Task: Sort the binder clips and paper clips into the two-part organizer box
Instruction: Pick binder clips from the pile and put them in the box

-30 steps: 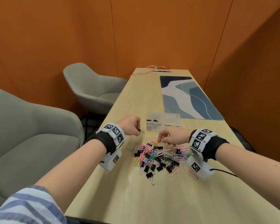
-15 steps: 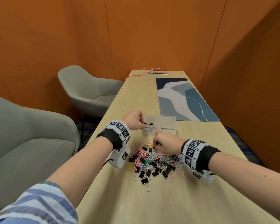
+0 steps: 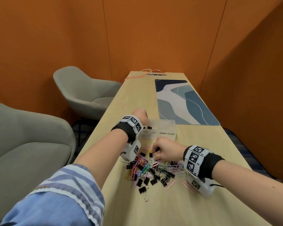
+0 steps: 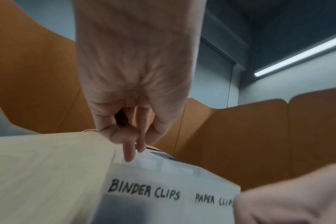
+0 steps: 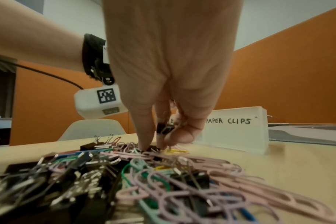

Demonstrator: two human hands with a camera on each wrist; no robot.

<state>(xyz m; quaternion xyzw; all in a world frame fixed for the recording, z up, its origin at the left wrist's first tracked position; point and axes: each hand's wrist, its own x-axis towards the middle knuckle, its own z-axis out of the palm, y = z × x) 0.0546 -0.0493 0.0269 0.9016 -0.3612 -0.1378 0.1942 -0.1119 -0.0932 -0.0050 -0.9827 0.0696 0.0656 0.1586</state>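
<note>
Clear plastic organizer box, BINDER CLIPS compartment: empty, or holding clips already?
Not empty. In the head view, a few black binder clips lie inside the clear plastic organizer box, behind the BINDER CLIPS label.

left hand [image 3: 140,115] reaches forward, fingers loosely pointing down, holding nothing. right hand [image 3: 166,150] is lower, fingertips pinched together, pointing down.

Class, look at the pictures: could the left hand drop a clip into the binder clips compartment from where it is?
Probably yes. The left hand hovers right over the open-topped binder clips compartment, with nothing between them.
</note>
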